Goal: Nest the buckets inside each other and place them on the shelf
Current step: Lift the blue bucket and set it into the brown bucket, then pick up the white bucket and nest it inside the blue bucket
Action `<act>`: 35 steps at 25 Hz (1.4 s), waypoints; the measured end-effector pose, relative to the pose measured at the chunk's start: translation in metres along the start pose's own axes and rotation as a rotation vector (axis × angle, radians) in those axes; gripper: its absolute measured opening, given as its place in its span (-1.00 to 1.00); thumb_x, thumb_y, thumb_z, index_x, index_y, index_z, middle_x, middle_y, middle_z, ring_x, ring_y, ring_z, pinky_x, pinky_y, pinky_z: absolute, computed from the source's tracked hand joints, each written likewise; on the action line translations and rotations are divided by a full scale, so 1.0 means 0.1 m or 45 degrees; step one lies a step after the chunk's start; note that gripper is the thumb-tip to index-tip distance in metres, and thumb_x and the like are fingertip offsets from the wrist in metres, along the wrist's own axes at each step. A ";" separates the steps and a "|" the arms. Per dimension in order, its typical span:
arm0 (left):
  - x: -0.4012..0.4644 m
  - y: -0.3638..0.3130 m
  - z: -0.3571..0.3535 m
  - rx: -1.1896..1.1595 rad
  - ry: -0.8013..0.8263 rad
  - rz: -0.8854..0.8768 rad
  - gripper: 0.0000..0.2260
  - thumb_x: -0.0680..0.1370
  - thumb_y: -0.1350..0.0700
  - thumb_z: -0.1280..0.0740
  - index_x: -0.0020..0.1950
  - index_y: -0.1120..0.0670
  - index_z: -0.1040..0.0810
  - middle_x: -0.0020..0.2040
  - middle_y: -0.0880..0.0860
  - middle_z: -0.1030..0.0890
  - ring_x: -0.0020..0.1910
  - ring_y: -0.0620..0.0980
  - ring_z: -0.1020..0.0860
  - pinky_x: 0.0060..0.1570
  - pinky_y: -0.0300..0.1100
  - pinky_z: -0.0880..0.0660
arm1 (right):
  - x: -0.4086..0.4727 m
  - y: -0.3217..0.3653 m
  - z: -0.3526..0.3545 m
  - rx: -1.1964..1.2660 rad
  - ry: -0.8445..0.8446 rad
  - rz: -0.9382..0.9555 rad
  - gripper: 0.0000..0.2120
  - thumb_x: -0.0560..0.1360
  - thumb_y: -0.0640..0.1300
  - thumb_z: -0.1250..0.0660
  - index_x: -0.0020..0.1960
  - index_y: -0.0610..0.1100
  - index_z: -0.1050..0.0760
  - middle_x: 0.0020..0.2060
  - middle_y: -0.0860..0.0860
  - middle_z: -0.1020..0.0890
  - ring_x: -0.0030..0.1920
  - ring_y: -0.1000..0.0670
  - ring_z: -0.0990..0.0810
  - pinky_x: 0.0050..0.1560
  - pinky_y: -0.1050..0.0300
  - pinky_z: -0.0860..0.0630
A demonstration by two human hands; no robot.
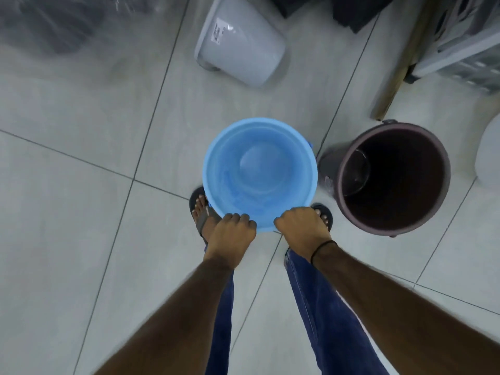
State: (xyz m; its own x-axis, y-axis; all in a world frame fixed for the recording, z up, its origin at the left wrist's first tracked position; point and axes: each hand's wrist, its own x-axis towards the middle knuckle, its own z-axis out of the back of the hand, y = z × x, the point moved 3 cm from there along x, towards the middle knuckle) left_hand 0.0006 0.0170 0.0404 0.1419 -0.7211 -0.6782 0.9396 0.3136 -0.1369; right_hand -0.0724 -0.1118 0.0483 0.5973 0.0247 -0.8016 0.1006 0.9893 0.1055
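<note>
A light blue bucket [259, 171] is held upright over the tiled floor, seen from above, with nothing inside it. My left hand [232, 234] grips its near rim on the left, and my right hand [303, 228] grips the near rim on the right. A dark brown bucket [392, 177] stands upright on the floor just to the right of the blue one. A white bucket [238, 41] lies on its side farther away, its mouth facing left.
My feet in sandals [200, 209] stand under the blue bucket. A wooden post [400, 58] and grey plastic crates [465, 41] are at the upper right. A plastic-wrapped dark bundle [54, 23] lies at the upper left. Another white object [489, 155] shows at the right edge.
</note>
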 end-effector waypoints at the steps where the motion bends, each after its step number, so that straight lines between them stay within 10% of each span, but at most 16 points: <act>1: 0.00 -0.09 -0.07 0.002 0.011 -0.019 -0.77 0.19 0.32 -0.48 -0.25 0.06 -0.61 -0.36 0.01 -0.58 -0.38 0.00 -0.58 -0.32 -0.17 -0.52 | -0.01 -0.01 -0.07 0.000 0.002 0.015 -0.82 0.47 -0.31 -0.28 -0.08 -0.06 -0.55 -0.19 -0.01 -0.65 -0.17 -0.09 -0.65 -0.32 0.08 -0.30; 11: -0.15 -0.05 0.82 -0.403 0.044 0.434 -0.56 0.63 0.05 -0.16 0.50 0.14 -0.26 0.50 0.11 -0.36 0.51 0.12 -0.26 0.49 0.05 -0.15 | -0.53 -0.54 0.64 -0.018 -0.204 0.019 -0.50 0.41 -0.25 -0.31 0.35 -0.11 -0.39 0.09 -0.06 -0.62 0.16 -0.14 -0.54 0.22 -0.02 -0.44; 19: 0.31 1.11 1.87 -1.241 -0.287 0.751 -0.48 0.65 0.03 -0.13 0.57 0.17 -0.13 0.58 0.15 -0.21 0.55 0.11 -0.19 0.50 0.00 -0.15 | 0.35 -1.03 2.86 -0.187 -0.530 0.057 -0.46 0.43 -0.31 -0.25 0.41 -0.16 -0.35 0.24 -0.11 -0.58 0.29 -0.13 -0.48 0.39 -0.02 -0.35; 28: 2.27 2.90 1.24 -1.266 -0.493 0.787 -0.50 0.63 0.09 -0.22 0.54 0.17 -0.19 0.51 0.18 -0.32 0.46 0.19 -0.32 0.45 0.08 -0.29 | 3.02 -1.28 3.37 -0.518 -0.310 0.055 -0.37 0.54 -0.17 -0.28 0.55 -0.16 -0.12 0.51 -0.14 -0.29 0.53 -0.11 -0.20 0.52 -0.11 -0.11; 35: 2.30 2.95 1.52 -0.991 -0.570 0.353 -0.82 0.61 0.17 -0.21 0.13 0.14 -0.56 0.07 0.15 -0.65 0.02 0.19 -0.60 -0.03 0.03 -0.58 | 2.88 -1.51 3.36 -0.509 -0.267 0.052 -0.70 0.46 -0.34 -0.23 0.07 -0.07 -0.59 0.00 -0.07 -0.66 0.01 -0.15 -0.64 -0.12 0.07 -0.51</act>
State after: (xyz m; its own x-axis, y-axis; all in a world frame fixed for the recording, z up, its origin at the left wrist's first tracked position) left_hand 0.3577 -0.1503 -0.0466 0.5880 -0.6785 -0.4403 0.4046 0.7181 -0.5663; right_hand 0.3515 -0.3022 -0.0003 0.7466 0.0758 -0.6609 -0.2168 0.9670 -0.1340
